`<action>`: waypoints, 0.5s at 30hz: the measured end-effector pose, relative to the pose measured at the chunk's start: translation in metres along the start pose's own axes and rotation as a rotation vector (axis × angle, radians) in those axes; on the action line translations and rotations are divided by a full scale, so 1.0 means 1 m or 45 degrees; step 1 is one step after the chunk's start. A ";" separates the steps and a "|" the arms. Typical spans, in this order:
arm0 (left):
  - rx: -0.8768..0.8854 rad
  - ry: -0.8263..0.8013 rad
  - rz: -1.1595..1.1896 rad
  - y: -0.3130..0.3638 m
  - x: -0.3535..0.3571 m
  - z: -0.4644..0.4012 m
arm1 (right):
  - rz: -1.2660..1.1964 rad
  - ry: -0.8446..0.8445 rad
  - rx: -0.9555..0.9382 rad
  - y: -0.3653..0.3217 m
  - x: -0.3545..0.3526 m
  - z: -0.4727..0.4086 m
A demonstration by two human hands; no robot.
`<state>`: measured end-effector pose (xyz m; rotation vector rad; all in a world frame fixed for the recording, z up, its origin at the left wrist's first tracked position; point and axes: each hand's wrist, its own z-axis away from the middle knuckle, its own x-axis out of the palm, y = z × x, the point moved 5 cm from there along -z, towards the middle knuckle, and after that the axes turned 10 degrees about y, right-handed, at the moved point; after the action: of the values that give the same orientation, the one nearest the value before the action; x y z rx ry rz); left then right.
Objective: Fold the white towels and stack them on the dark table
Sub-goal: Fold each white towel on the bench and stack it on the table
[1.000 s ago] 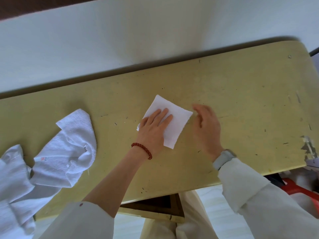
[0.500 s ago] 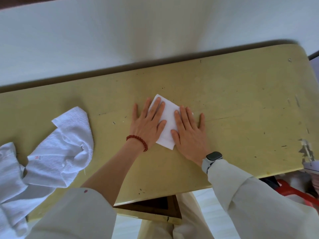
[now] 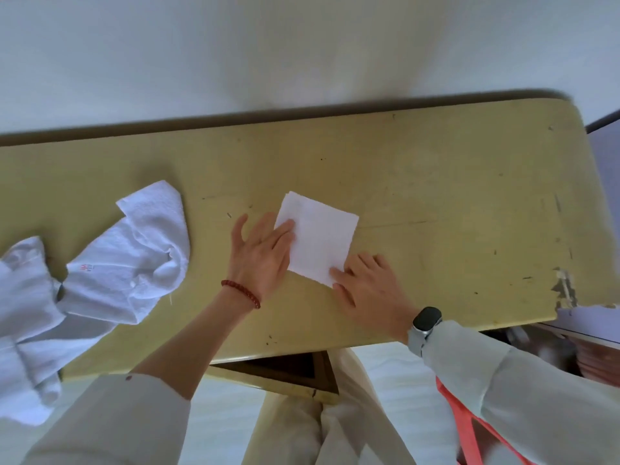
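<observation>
Currently folded towel (image 3: 320,238), a flat smooth white square, lies mid-bench (image 3: 436,203) on scuffed yellow laminate. Left hand (image 3: 260,255) and right hand (image 3: 369,290) press its edges, fingers straight, slightly spread. Crumpled terry towels (image 3: 127,253) lie left.

One table (image 3: 436,203). One folded towel (image 3: 322,239) lies on it. Unfolded towels (image 3: 127,256) sit in a heap on the left; I cannot tell if it is two or more. Two hands: left hand (image 3: 260,253), right hand (image 3: 372,290). One bracelet (image 3: 241,292). One watch (image 3: 426,322).
</observation>
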<state>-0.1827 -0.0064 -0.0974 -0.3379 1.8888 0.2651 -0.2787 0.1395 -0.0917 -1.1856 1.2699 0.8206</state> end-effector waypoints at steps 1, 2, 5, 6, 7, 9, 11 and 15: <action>0.013 -0.003 -0.017 -0.001 0.000 -0.005 | -0.070 -0.018 -0.062 -0.009 0.001 0.001; 0.016 -0.016 -0.017 -0.001 0.000 -0.009 | -0.142 -0.019 -0.084 -0.014 0.001 -0.001; -0.059 0.014 0.073 0.000 -0.003 -0.011 | -0.277 0.136 0.128 -0.004 -0.004 -0.026; -0.100 0.053 0.102 0.001 -0.007 -0.009 | -0.311 0.195 0.264 0.005 -0.006 -0.037; -0.138 0.087 0.122 0.003 -0.010 -0.003 | -0.342 0.227 0.405 0.015 -0.007 -0.048; -0.195 0.080 0.158 0.010 -0.010 0.012 | -0.369 0.151 0.623 0.032 -0.003 -0.069; -0.238 0.036 0.180 0.016 -0.006 0.027 | -0.356 -0.065 0.685 0.038 0.007 -0.088; -0.282 0.064 0.206 0.014 -0.002 0.032 | -0.476 -0.340 0.906 0.045 0.018 -0.108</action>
<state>-0.1591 0.0174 -0.1062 -0.3435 1.9434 0.5825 -0.3475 0.0440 -0.1082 -0.6706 0.9520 0.1981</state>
